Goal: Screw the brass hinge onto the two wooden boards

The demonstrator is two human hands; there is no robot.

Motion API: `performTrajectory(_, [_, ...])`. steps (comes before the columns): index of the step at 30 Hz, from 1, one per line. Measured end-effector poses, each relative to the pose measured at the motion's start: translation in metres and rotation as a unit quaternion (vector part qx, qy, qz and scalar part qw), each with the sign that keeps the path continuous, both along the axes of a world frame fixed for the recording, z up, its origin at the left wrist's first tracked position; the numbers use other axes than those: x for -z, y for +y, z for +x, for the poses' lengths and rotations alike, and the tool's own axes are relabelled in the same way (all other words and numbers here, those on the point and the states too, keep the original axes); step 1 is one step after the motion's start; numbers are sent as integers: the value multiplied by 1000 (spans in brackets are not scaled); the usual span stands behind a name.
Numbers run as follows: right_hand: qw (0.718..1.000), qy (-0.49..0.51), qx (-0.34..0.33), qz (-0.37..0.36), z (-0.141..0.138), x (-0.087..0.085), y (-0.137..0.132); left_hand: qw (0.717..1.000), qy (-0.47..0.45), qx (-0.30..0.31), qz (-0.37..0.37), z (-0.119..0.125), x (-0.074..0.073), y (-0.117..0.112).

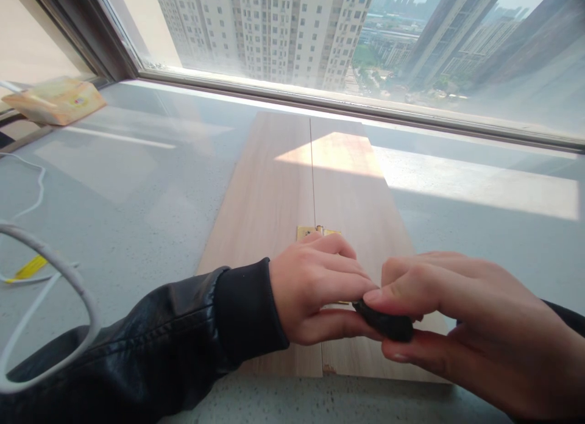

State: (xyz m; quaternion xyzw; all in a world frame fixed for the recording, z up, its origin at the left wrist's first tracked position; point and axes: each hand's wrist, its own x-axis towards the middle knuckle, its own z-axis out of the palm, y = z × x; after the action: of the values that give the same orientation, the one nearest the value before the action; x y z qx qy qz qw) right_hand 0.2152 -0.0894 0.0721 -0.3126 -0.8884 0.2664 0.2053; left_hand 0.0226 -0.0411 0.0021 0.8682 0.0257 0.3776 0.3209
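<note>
Two pale wooden boards [278,168] lie side by side with a narrow seam between them. A brass hinge [305,233] spans that seam, mostly covered by my left hand [322,284]. The thumb and index finger of my left hand close together at the left end of a short black handle-like piece [386,323]; what they pinch there is hidden. My right hand [457,314] grips this black piece between thumb and fingers, just above the right board. The piece's working end, if it has one, does not show.
The boards rest on a speckled grey sill [150,211] below a large window [292,40]. White cable [85,302] loops at the left, in front of my left sleeve, with a yellow tag [31,268] by it. A tissue pack [59,101] sits at the far left corner.
</note>
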Motion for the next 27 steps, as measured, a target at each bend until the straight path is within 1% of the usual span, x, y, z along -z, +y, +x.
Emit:
performTrajectory(2, [999, -10, 15, 42, -2, -1, -1, 1000, 4, 8, -2, -1, 0, 1])
performTrajectory(5, [994, -7, 56, 94, -7, -1, -1, 1000, 26, -3, -4, -2, 1, 0])
performTrajectory(7, [987, -20, 89, 136, -10, 1, -2, 1000, 16, -24, 3, -1, 2, -1])
performTrajectory(9, [978, -32, 111, 174, -13, 5, -2, 998, -10, -57, 19, 0, 3, -2])
performTrajectory(11, [974, -28, 123, 190, -16, 8, -3, 994, -45, -98, 30, 2, 4, -3])
performTrajectory(13, [976, -10, 126, 179, -16, 9, -3, 990, -67, -124, 25, 3, 3, -4])
performTrajectory(15, [985, 16, 110, 134, -14, 7, -2, 991, -58, -120, 12, 2, 1, -4])
performTrajectory(18, [998, 46, 38, 26, -9, 0, 2, 995, -20, -94, -3, 0, -4, -4])
performTrajectory(20, [998, 51, -6, -25, -6, -3, 5, 997, -21, -77, -8, 0, -6, -3])
performTrajectory(23, [997, 58, -22, -44, -4, -2, 7, 998, -35, -46, -6, 0, -4, -2])
performTrajectory(27, [999, 48, 0, -17, -5, 4, 2, 999, -37, -8, -11, 1, 1, 2])
